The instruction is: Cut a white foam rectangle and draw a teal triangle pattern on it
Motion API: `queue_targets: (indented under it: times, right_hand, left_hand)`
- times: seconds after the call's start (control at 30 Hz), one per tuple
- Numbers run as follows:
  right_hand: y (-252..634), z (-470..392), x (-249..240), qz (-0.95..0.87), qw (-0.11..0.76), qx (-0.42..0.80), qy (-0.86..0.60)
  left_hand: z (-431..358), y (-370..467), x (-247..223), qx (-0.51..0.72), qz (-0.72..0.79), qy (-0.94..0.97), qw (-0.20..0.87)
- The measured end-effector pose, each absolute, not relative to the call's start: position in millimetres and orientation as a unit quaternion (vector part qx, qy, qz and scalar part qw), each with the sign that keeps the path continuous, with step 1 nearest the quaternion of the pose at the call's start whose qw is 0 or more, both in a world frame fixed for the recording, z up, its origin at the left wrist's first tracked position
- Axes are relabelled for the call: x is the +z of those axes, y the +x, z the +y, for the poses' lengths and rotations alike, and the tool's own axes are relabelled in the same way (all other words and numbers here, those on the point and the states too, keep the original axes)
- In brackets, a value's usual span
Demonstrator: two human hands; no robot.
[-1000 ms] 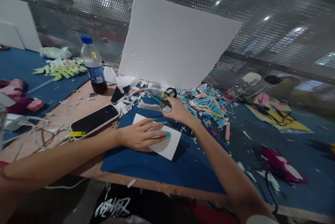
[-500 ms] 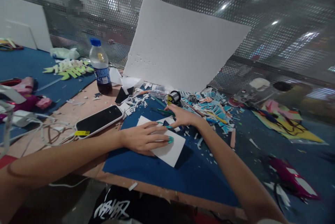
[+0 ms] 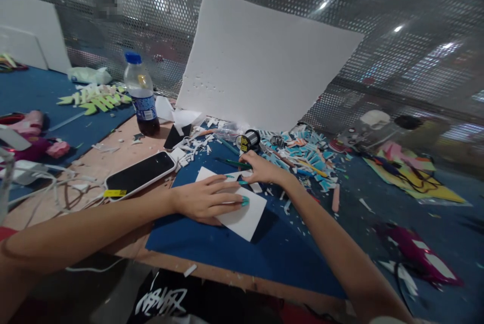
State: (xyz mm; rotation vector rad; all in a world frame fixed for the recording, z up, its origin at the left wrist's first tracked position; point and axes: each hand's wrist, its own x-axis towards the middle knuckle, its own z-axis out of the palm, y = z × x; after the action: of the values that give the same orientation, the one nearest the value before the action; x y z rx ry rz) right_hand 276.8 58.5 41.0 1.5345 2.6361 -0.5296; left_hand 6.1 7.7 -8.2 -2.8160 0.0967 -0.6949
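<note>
A white rectangular board [image 3: 247,218] lies tilted on the blue mat [image 3: 212,248]. Spread across its left part is my left hand [image 3: 206,199], palm down, fingers stretched toward the right. My right hand [image 3: 257,168] is at the board's far edge, thumb and fingers curved around a small gap. A thin green tool [image 3: 230,162] runs to the fingers of my right hand; whether they grip it is hard to make out. Just beyond that hand sits a wire spool [image 3: 249,140] with a black and yellow label.
Blue and white scraps [image 3: 310,155] lie behind the right hand. A phone [image 3: 139,175], a bottle [image 3: 141,94] and white cables [image 3: 56,187] are on the left. A large white board [image 3: 268,61] leans at the back; a magenta pouch [image 3: 423,253] lies right.
The view has shifted slightly. More of the green tool shows beside my right hand, which has moved only a little; my left hand stays on the board.
</note>
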Motion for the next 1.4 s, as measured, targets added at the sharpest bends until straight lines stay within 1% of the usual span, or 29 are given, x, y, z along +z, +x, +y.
queue_targets:
  times: [0.23,0.37,0.47,0.57,0.67,0.77,0.9,1.03,1.23,1.4]
  right_hand:
    - [280.7,56.6,51.1,0.842,0.016,-0.159,0.516]
    - [287.0,58.2,63.9,0.832,-0.012,-0.142,0.536]
    - [293.5,62.5,80.7,0.816,-0.059,-0.113,0.564]
    - [300.2,74.4,104.1,0.786,-0.127,-0.073,0.601]
    - [306.2,97.7,126.3,0.747,-0.190,-0.038,0.636]
    - [311.1,127.9,137.3,0.705,-0.240,-0.016,0.667]
    - [316.0,156.0,128.4,0.655,-0.252,-0.024,0.712]
    - [319.2,156.0,105.8,0.641,-0.257,-0.033,0.723]
    - [316.3,127.2,81.6,0.660,-0.279,-0.016,0.697]
    - [296.4,78.0,54.8,0.725,-0.283,-0.039,0.627]
  left_hand:
    - [7.9,6.9,-8.1,-0.252,0.041,-0.959,0.121]
    - [7.9,7.1,-8.9,-0.248,0.039,-0.961,0.119]
    - [8.0,7.2,-8.9,-0.252,0.040,-0.960,0.118]
    - [8.3,7.5,-8.5,-0.259,0.042,-0.958,0.119]
    - [8.4,7.4,-8.1,-0.264,0.041,-0.956,0.119]
    - [8.4,7.1,-7.5,-0.260,0.039,-0.958,0.115]
    - [8.6,6.4,-5.7,-0.255,0.032,-0.960,0.112]
    - [8.5,7.0,-4.6,-0.264,0.035,-0.957,0.112]
    - [9.1,7.6,-8.0,-0.319,0.008,-0.943,0.094]
    - [14.6,6.1,-14.6,-0.389,-0.041,-0.919,0.042]
